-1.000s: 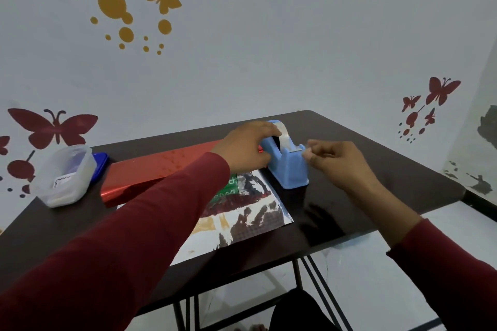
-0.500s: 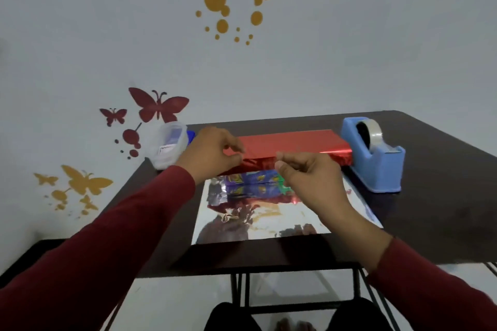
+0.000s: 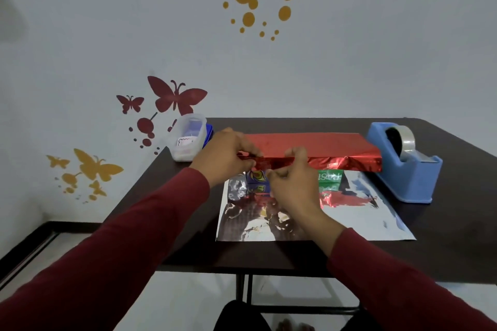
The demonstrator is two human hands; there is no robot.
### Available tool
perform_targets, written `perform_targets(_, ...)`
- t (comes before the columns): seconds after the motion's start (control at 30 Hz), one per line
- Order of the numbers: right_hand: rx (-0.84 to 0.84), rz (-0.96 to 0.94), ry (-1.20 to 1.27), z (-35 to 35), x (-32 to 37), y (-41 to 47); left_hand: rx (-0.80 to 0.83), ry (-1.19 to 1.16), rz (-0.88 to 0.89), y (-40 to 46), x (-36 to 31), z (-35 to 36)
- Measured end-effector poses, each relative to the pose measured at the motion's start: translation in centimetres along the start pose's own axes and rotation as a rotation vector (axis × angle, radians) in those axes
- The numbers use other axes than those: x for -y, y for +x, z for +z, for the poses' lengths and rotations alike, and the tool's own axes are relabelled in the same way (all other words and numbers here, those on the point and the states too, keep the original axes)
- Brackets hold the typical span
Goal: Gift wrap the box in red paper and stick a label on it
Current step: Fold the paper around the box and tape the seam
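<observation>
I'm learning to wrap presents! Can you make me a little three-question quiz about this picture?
1. True or false: the blue tape dispenser stands at the right end of the red-wrapped box.
2. Which is under both hands?
A. scissors
B. silver paper sheet
C. ribbon
3. Fill in: the left hand and right hand both pinch the red ____.

Key: 1 true; 2 B; 3 paper.
</observation>
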State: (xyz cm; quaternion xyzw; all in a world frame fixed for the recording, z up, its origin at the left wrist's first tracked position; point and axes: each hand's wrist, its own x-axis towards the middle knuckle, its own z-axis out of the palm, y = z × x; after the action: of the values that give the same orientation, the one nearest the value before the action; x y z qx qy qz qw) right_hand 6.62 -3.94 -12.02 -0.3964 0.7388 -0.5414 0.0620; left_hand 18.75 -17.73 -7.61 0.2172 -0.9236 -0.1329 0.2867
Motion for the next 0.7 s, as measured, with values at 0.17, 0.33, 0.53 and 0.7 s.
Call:
perform_targets(0.17, -0.027, 0.009, -0.097, 0.8, 0.0, 0.8, -0.001, -0.014, 0.0, 0.1, 0.1, 0.1)
perform_targets(0.33, -0.04, -0.039, -0.371, 0.7, -0.3, 1.2, -0.01, 0.025, -0.005, 0.2, 0.0, 0.2)
perform_targets(0.53, 0.042, -0.187, -0.694, -0.9, 0.2, 1.7, -0.07, 0.009, -0.025, 0.2, -0.1, 0.7)
perform_targets(0.7, 0.044, -0.247, -0.614, -1.0, 0.6, 2.1, -0.076, -0.002, -0.024, 0.1, 0.0, 0.8)
